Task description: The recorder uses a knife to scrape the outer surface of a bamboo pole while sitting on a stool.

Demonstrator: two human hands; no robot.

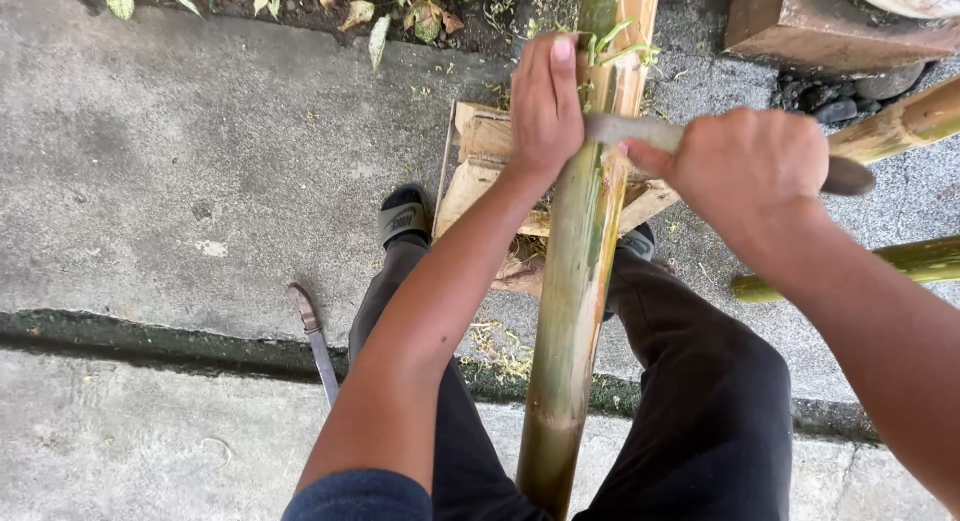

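Observation:
A long green-yellow bamboo pole (575,281) runs from between my knees up to the top of the view, resting on a wooden block (480,166). My left hand (545,106) lies flat against the pole's left side, fingers pointing up. My right hand (745,166) grips the handle of a knife (635,131); the grey blade lies across the pole, just beside my left hand. Thin green shavings (615,41) curl off the pole above the blade.
Another knife (315,341) lies on the concrete to the left of my left leg. Two more bamboo poles (900,126) stick in from the right. A wooden box (830,26) and dark stones (835,101) sit at top right. Soil and leaves (380,16) border the top.

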